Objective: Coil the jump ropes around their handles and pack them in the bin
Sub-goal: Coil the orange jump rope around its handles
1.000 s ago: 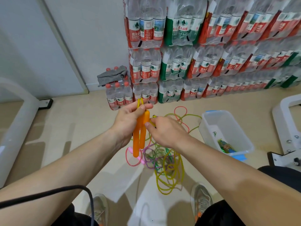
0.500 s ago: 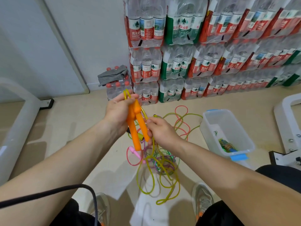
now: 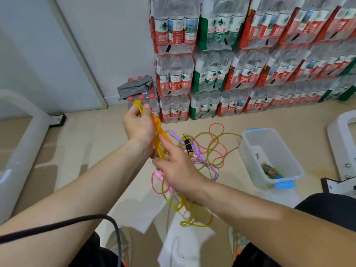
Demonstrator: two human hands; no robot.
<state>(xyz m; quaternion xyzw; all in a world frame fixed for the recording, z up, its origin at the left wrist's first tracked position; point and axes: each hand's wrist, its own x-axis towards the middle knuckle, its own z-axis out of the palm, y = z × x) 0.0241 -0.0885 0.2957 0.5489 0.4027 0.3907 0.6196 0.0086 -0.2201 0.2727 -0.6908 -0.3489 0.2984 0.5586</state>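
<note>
My left hand (image 3: pixel 139 125) grips the two orange handles (image 3: pixel 157 126) of a yellow jump rope held up in front of me. A loop of yellow cord (image 3: pixel 139 105) sticks out above that fist. My right hand (image 3: pixel 178 167) pinches the same cord just below the handles, and the rest hangs down to a loose yellow pile (image 3: pixel 189 212) on the floor. Other ropes lie tangled on the floor behind: a purple-handled one (image 3: pixel 176 137), a black and yellow handle (image 3: pixel 187 144), a pink handle (image 3: pixel 159 175). The clear bin (image 3: pixel 250 151) at right holds one coiled rope (image 3: pixel 270 171).
Stacked packs of water bottles (image 3: pixel 240 74) line the back wall. A grey cloth (image 3: pixel 134 86) lies on a low pack. White frame legs stand at left (image 3: pixel 21 151) and right (image 3: pixel 342 135). A black cable (image 3: pixel 77 224) crosses my left forearm. My shoes (image 3: pixel 238 245) are below.
My left hand has lifted the orange handles up and to the left and tilted them. My right hand has slid down the yellow cord, pulling more rope off the floor pile.
</note>
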